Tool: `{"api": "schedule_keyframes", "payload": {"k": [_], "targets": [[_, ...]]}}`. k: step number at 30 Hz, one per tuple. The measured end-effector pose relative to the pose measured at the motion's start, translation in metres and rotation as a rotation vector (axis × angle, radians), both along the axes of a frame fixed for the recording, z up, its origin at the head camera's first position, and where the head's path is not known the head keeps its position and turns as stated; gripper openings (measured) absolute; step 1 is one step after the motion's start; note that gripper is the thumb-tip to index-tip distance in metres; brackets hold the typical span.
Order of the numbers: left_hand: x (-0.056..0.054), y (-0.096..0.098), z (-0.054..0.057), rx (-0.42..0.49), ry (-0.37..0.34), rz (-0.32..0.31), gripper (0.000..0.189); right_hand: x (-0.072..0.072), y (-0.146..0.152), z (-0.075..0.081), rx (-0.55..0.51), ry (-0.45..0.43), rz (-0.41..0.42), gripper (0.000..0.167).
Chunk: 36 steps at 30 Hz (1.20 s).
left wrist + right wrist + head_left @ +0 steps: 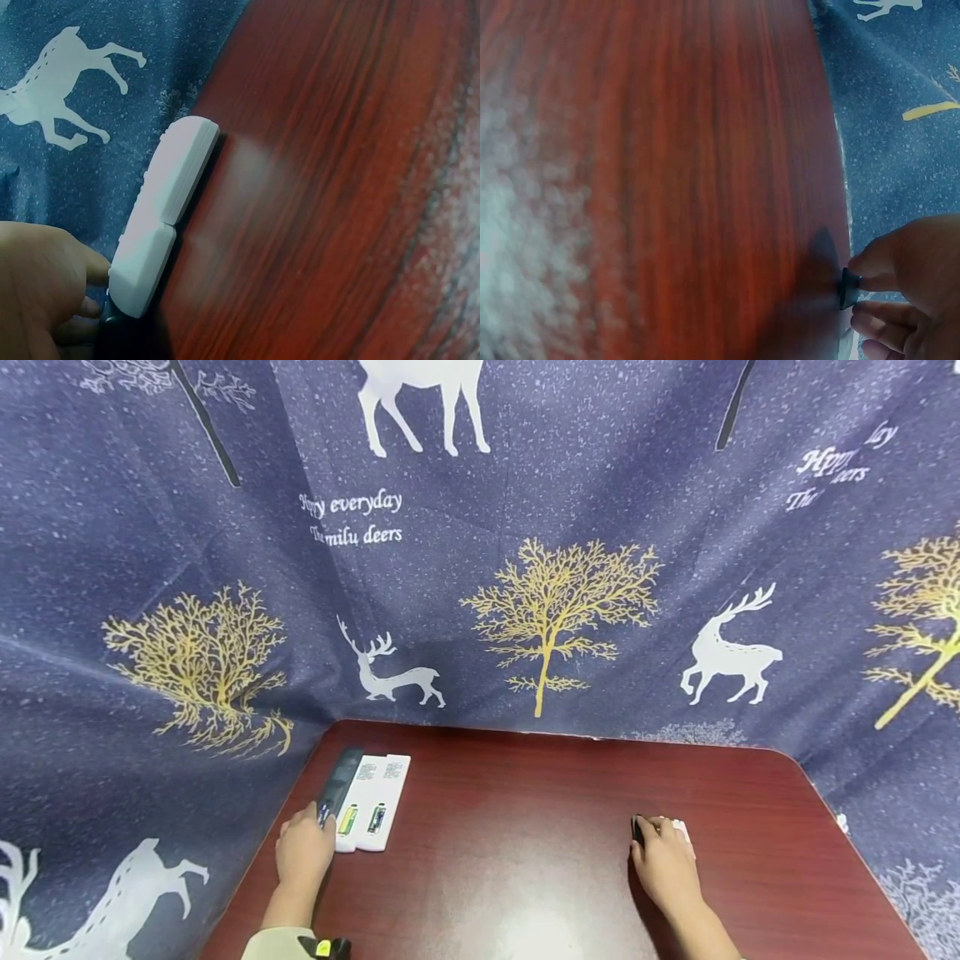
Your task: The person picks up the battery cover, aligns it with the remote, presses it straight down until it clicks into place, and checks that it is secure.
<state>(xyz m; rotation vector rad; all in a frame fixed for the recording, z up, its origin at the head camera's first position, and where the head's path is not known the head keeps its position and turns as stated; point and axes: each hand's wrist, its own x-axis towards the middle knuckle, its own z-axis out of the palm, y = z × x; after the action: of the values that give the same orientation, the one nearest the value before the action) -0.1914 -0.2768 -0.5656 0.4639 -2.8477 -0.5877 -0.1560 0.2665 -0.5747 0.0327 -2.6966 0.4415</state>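
Observation:
At the table's left side, my left hand (307,845) grips the near end of a dark remote control (347,768). A battery (323,812) shows in it beside my fingers. Right of it lie two white remote controls (365,785), face down, their compartments uncovered; one bears a yellow-green battery (348,820), the other a dark battery (377,818). In the left wrist view a white remote (161,210) hides most of the dark one. Over on the right, my right hand (666,860) pinches a small black piece (849,288), its kind unclear. White pieces (681,829) show partly beneath that hand.
The reddish-brown wooden table (510,827) spans the space between my hands. A blue cloth (585,493) printed with deer and trees hangs behind it and at both sides. The table's right edge (838,142) runs close to my right hand.

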Motion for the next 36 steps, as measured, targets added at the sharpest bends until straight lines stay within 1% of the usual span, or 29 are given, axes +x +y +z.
{"api": "schedule_keyframes", "payload": {"k": [6,11,16,21,24,30,32,36], "targets": [[0.0002,-0.0007,-0.0021,0.001,0.015,0.003,0.052,-0.0004,-0.0001,0.0007,-0.001,-0.004,0.005,0.043],[0.0017,0.0008,-0.0012,0.013,0.027,0.008,0.051,0.0009,-0.0001,0.0021,-0.020,-0.035,-0.003,0.042],[0.0019,0.0025,0.0016,0.038,0.066,0.027,0.050,0.0020,0.0001,0.0035,-0.041,-0.080,-0.008,0.043],[0.0005,0.0022,-0.0003,0.061,0.105,0.041,0.050,0.0021,0.0008,0.0040,-0.055,-0.104,-0.005,0.045],[0.0004,0.0009,-0.0021,0.076,0.127,0.044,0.051,0.0015,0.0005,0.0040,-0.069,-0.108,0.000,0.046],[-0.0005,-0.0037,-0.0032,0.119,0.177,0.028,0.053,0.0003,-0.0021,0.0046,-0.114,-0.122,0.015,0.049],[-0.0009,-0.0052,-0.0035,0.135,0.173,0.029,0.054,-0.0001,-0.0032,0.0050,-0.124,-0.127,0.018,0.049],[-0.0016,-0.0072,-0.0035,0.190,0.118,0.055,0.056,-0.0012,-0.0050,0.0047,-0.135,-0.131,0.025,0.048]]}}
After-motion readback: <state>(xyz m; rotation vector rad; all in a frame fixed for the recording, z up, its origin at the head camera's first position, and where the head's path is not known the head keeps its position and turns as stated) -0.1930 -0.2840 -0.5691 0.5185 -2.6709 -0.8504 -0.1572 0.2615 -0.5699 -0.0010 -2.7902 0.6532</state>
